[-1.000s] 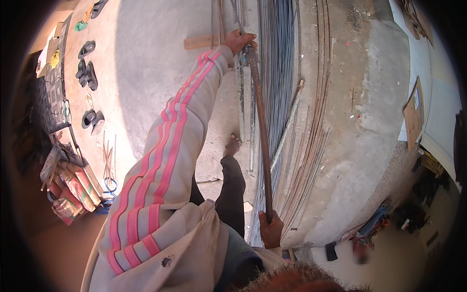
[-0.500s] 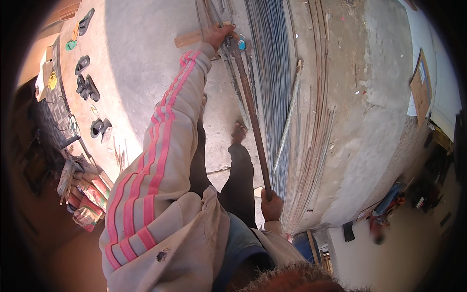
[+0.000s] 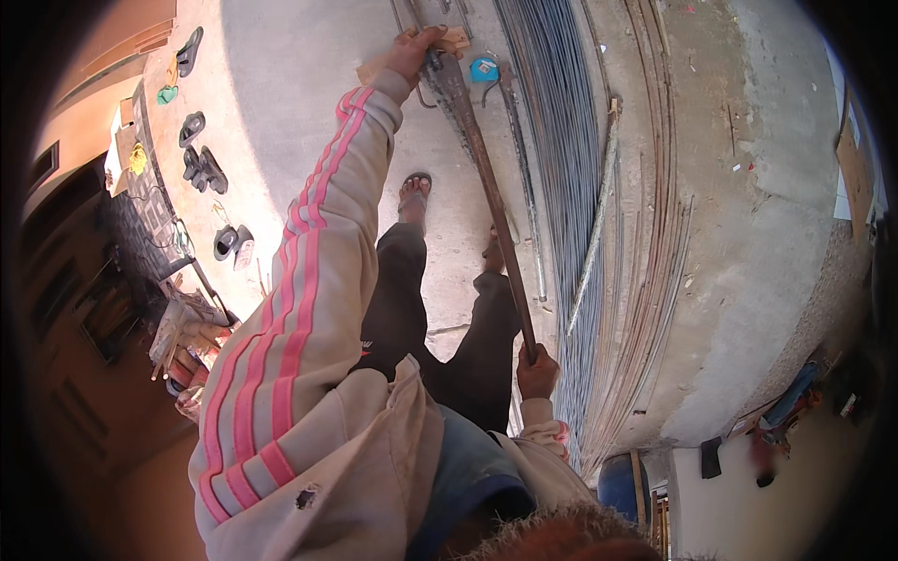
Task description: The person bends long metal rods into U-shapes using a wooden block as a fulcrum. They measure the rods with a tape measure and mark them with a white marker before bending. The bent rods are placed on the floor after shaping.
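Observation:
A long rusty metal bar (image 3: pixel 494 192) slants from the far middle down toward my right side. My right hand (image 3: pixel 538 372) is wrapped around its near end. At the bar's wider far end, my left hand (image 3: pixel 414 53) is closed on a thin bent metal rod (image 3: pixel 427 99), parts of which stick out beyond and below the fist; the exact grip is hidden. A flat piece of wood (image 3: pixel 372 69) lies under that hand. Just right of the bar's far end sits a blue tape measure (image 3: pixel 485 70). A dark narrow bar (image 3: pixel 524 168) lies on the floor beside it.
A thick bundle of long grey steel rods (image 3: pixel 561 131) runs along my right, with brown rods (image 3: pixel 659 112) farther right and a pale stick (image 3: pixel 599 210) across them. Several dark slippers (image 3: pixel 208 170) lie at left on the concrete floor (image 3: pixel 309 65). A blue drum (image 3: pixel 621 488) stands at lower right.
The view has shifted, so the floor items sit farther right. My right hand and the bar's near end have moved slightly up and right. My left foot and the tape measure show more fully.

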Available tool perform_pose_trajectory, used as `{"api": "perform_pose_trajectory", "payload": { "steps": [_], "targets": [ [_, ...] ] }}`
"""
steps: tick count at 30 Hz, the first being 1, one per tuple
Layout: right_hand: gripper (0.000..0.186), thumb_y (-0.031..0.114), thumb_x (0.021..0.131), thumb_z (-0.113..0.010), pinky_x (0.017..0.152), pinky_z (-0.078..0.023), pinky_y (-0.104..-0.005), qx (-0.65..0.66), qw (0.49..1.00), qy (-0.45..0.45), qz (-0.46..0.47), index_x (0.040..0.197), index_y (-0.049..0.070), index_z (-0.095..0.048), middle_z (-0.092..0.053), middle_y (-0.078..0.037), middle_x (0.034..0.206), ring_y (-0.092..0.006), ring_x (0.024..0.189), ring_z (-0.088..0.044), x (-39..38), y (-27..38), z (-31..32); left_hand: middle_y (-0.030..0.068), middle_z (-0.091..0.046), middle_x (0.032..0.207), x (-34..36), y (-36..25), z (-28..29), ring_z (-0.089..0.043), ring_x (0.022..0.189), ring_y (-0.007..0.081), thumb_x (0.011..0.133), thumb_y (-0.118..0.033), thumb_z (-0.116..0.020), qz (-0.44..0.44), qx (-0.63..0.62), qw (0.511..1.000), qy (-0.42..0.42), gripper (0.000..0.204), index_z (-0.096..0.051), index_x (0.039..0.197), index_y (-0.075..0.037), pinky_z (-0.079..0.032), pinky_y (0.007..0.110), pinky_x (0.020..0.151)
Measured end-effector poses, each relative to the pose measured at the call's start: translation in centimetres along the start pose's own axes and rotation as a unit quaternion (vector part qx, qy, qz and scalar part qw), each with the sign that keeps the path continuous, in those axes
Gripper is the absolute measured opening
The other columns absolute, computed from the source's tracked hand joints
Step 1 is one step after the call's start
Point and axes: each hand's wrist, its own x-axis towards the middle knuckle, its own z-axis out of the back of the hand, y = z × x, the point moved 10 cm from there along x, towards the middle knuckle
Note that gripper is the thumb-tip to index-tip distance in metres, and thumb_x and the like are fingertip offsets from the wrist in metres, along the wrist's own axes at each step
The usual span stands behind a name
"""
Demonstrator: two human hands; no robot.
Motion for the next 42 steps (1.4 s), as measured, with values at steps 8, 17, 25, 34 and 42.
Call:
{"api": "perform_pose_trajectory", "payload": {
  "steps": [8,17,25,34,42],
  "targets": [
    [0.025,0.027,0.085,-0.069,0.058,-0.049,-0.0507,0.007,1.0,-0.004,0.016,0.076,0.006,-0.06,-0.063,-0.018,0.066,-0.0409,0.063,-0.064,0.4,0.5,-1.4,0.0141,-0.07,0.089,-0.2,0.4,1.9,-0.068,0.078,0.0228,0.087,-0.027,-0.068,0.02,0.008,1.0,-0.015,0.034,-0.06,0.107,0.0,-0.056,0.034,0.07],
    [0.034,0.034,0.09,-0.067,0.054,-0.045,-0.0455,0.031,0.999,-0.001,-0.019,0.074,0.005,-0.06,-0.06,-0.016,0.06,-0.036,0.056,-0.061,-3.2,2.1,4.0,0.0152,-0.071,0.091,0.4,0.6,-0.3,-0.069,0.079,0.0235,0.09,-0.025,-0.066,0.033,-0.005,0.999,0.007,0.032,-0.059,0.108,0.0,-0.057,0.035,0.07],
    [0.033,0.032,0.09,-0.068,0.053,-0.045,-0.0449,0.049,0.999,-0.015,-0.007,0.074,0.005,-0.059,-0.059,-0.016,0.06,-0.0376,0.055,-0.06,-4.6,3.3,4.4,0.0142,-0.071,0.089,-0.4,0.2,0.2,-0.069,0.076,0.0221,0.09,-0.025,-0.066,0.023,-0.017,1.0,0.006,0.03,-0.061,0.104,0.001,-0.057,0.035,0.067],
    [0.033,0.031,0.091,-0.068,0.053,-0.045,-0.0463,0.021,1.0,-0.009,-0.005,0.073,0.005,-0.058,-0.059,-0.017,0.06,-0.039,0.056,-0.06,-3.5,2.5,3.4,0.0142,-0.071,0.087,-0.8,-0.4,-0.7,-0.068,0.077,0.0216,0.09,-0.022,-0.064,0.024,-0.023,0.999,0.01,0.027,-0.061,0.103,0.001,-0.057,0.034,0.069],
    [0.034,0.031,0.09,-0.067,0.052,-0.044,-0.0468,0.02,1.0,-0.002,-0.006,0.071,0.005,-0.057,-0.057,-0.018,0.059,-0.0402,0.057,-0.059,-2.8,2.0,2.4,0.0136,-0.072,0.087,-0.6,-0.4,-0.5,-0.067,0.079,0.0218,0.091,-0.022,-0.064,0.025,0.001,0.999,0.021,0.026,-0.06,0.103,0.001,-0.056,0.034,0.073]
  ]
}}
